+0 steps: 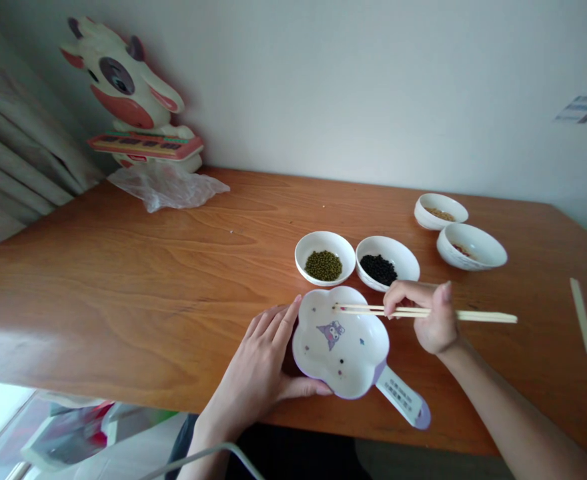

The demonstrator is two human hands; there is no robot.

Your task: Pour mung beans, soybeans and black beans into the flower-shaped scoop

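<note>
A white flower-shaped bowl with a purple rim and a handle [353, 333] sits near the table's front edge. My left hand [268, 360] grips its left side, thumb at the near rim and fingers at the far one. Wooden chopsticks [483, 317] are held in my right hand [431, 317], their tips inside the bowl at its far side. A small reddish bit shows at the tips; whether they pinch it I cannot tell. A printed cartoon figure and a few small dark specks show on the bowl's inside. Just behind stand a bowl of green mung beans [323, 265] and a bowl of black beans [378, 269].
Farther right are a white bowl with tan grains [439, 213] and another with reddish contents [466, 250]. A pale strip [583, 319] lies on the wooden table [148, 287] at right. A cow-shaped toy keyboard [143, 143] and a clear plastic bag [168, 190] occupy the back left.
</note>
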